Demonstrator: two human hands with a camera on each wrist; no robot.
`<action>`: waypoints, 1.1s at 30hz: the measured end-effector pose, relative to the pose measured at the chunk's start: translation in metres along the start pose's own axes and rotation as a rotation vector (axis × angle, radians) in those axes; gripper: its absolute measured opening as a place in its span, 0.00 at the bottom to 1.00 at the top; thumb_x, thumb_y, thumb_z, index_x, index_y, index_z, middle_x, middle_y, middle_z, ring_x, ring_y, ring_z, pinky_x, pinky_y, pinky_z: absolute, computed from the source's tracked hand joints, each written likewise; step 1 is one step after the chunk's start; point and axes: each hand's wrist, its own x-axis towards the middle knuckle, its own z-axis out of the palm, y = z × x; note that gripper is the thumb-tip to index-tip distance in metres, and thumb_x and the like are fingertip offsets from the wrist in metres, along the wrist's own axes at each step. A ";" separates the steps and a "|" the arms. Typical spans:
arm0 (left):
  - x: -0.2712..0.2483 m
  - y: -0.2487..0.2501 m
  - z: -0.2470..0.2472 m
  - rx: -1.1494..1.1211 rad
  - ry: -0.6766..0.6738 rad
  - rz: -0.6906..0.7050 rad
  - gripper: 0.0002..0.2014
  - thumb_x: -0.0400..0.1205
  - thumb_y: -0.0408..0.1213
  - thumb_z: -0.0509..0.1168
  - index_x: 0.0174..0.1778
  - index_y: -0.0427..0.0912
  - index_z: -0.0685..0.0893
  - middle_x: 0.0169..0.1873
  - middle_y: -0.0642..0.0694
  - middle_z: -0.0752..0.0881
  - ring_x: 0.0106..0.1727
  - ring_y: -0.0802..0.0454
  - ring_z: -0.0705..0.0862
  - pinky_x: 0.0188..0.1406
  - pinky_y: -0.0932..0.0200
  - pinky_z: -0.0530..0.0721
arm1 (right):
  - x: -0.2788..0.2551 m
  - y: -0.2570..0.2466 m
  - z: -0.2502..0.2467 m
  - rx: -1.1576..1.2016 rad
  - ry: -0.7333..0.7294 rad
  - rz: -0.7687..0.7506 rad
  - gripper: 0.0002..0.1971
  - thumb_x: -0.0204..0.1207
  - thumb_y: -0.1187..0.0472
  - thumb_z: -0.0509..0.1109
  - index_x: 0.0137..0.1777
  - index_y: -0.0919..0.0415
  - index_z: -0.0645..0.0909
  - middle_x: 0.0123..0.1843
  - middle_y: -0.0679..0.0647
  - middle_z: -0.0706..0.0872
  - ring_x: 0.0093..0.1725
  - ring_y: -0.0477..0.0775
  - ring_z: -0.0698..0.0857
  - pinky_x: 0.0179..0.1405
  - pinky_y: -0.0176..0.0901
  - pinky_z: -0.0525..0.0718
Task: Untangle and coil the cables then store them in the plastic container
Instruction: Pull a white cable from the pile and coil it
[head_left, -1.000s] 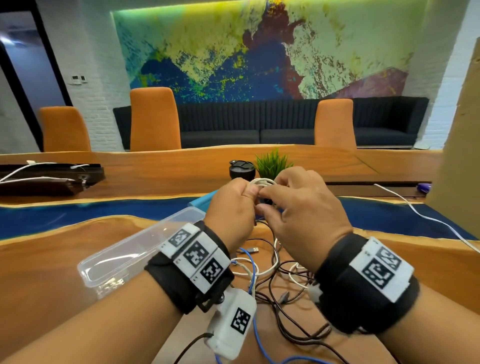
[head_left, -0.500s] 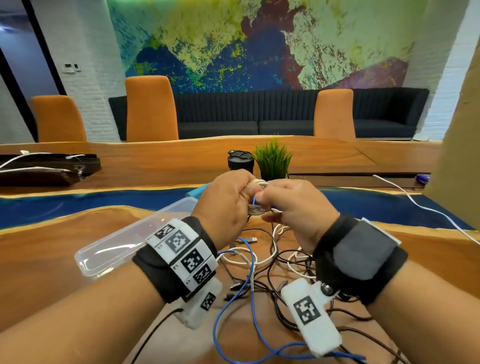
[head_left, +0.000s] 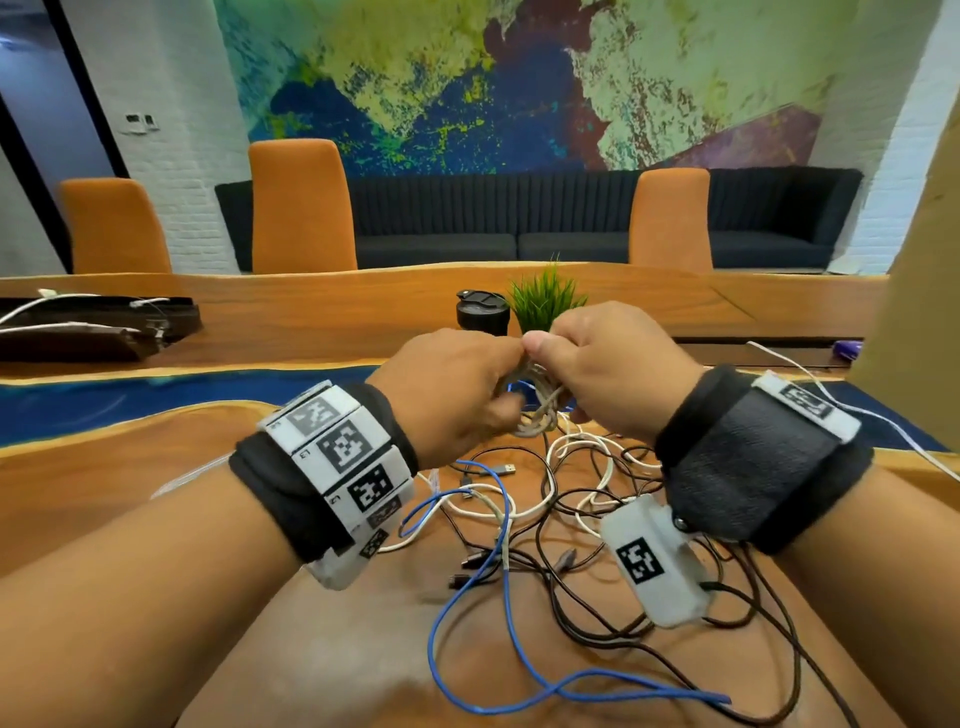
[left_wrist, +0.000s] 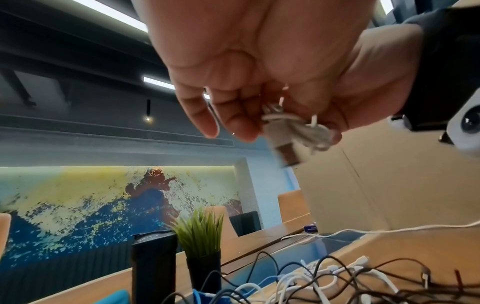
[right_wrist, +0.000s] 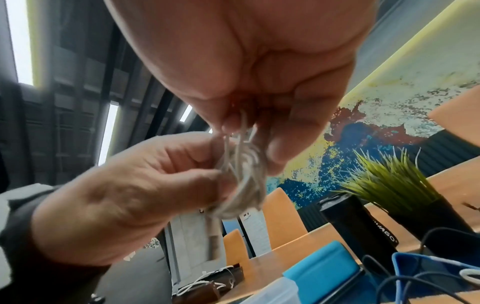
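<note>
A small coil of grey-white cable (head_left: 535, 413) hangs in the air between both hands, above the tangle. My left hand (head_left: 467, 384) pinches its left side, and my right hand (head_left: 597, 364) pinches its top with thumb and fingers. In the left wrist view the coil (left_wrist: 309, 131) shows a USB plug (left_wrist: 285, 151) sticking out downward. The right wrist view shows both hands' fingers curled on the coil (right_wrist: 241, 176). Loose white, black and blue cables (head_left: 545, 509) lie tangled on the table below. The clear plastic container (right_wrist: 275, 288) is at the left, mostly hidden behind my left wrist in the head view.
A black tumbler (head_left: 482, 312) and a small potted plant (head_left: 545, 296) stand just beyond the hands. A dark tray with white cables (head_left: 93, 327) sits far left. A white cable (head_left: 831, 400) runs off to the right by a cardboard panel (head_left: 914, 260). A blue cable (head_left: 467, 623) trails toward me.
Both hands kept hold of the coil and worked it lower between them. My right wrist rolled over, turning its camera unit toward me. The container slipped behind my left wrist.
</note>
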 end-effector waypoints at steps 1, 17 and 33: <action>0.000 -0.002 0.001 0.020 0.008 0.014 0.14 0.82 0.50 0.62 0.35 0.49 0.72 0.28 0.53 0.77 0.33 0.45 0.79 0.29 0.51 0.75 | 0.001 0.002 0.003 0.020 0.005 -0.002 0.21 0.85 0.48 0.60 0.39 0.65 0.81 0.36 0.60 0.84 0.36 0.59 0.84 0.35 0.52 0.83; 0.005 -0.018 -0.013 0.220 -0.006 0.162 0.15 0.87 0.49 0.54 0.51 0.44 0.83 0.44 0.46 0.83 0.46 0.44 0.78 0.42 0.42 0.81 | 0.007 0.014 -0.011 0.881 -0.472 0.374 0.20 0.84 0.47 0.62 0.32 0.56 0.71 0.26 0.50 0.73 0.18 0.43 0.62 0.13 0.31 0.58; -0.005 0.001 -0.008 -0.927 0.035 -0.207 0.25 0.79 0.25 0.71 0.70 0.46 0.76 0.31 0.44 0.84 0.32 0.47 0.87 0.33 0.50 0.90 | 0.001 0.017 0.002 0.437 -0.046 -0.041 0.03 0.73 0.65 0.77 0.42 0.65 0.88 0.27 0.53 0.85 0.21 0.40 0.79 0.20 0.34 0.77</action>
